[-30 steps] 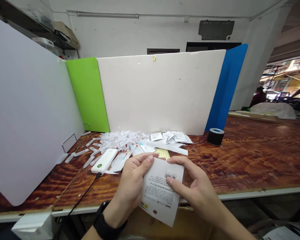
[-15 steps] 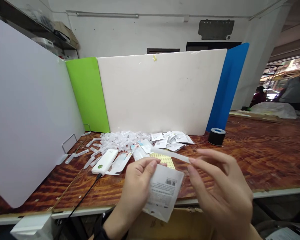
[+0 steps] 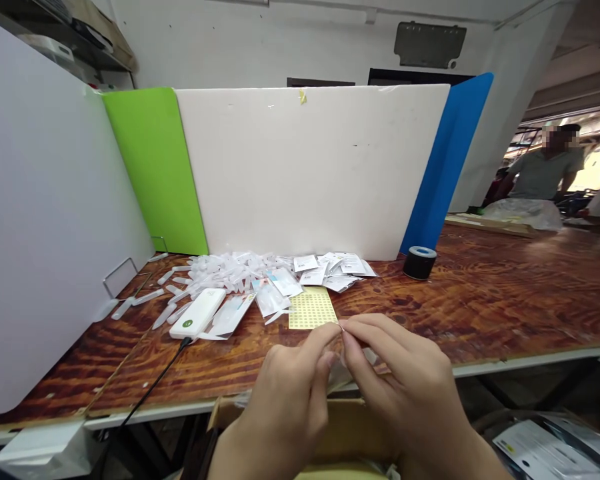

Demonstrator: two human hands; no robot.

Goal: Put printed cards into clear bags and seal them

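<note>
My left hand (image 3: 293,387) and my right hand (image 3: 407,380) meet fingertip to fingertip above the table's front edge, both pinched. What they grip is too small to make out; some clear film (image 3: 340,375) shows just below the fingers. Beyond them lies a yellow sticker sheet (image 3: 311,308). White printed packets (image 3: 333,270) are heaped behind it. To the left of these is a pile of translucent plastic pieces (image 3: 230,270), with clear packages (image 3: 273,297) and a white power bank (image 3: 199,313) in front.
A black tape roll (image 3: 419,263) stands right of the packets. White, green and blue panels (image 3: 300,173) enclose the back and left. Below the table edge is an open cardboard box (image 3: 347,427). A person (image 3: 543,170) is at the far right.
The printed packet that was in my left hand no longer shows. The white strip has left its place at my right fingertips. My hands have come together, and the view has shifted.
</note>
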